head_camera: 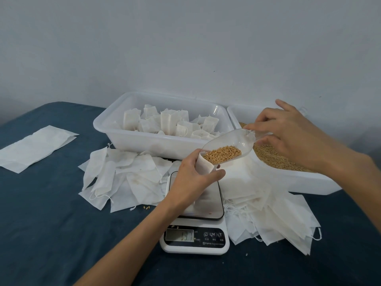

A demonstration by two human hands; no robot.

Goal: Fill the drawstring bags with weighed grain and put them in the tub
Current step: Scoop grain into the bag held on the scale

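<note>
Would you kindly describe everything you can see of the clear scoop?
The scoop looks like clear, colourless plastic, with an open trough and a short handle. It is tilted, mouth down to the left, and a heap of golden grain lies at its front lip. The right hand pinches the handle; the mouth meets the open top of the white bag that the left hand holds above the scale.

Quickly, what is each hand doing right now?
Left hand: holds an open bag above the scale.
Right hand: grips the scoop of grain.
</note>
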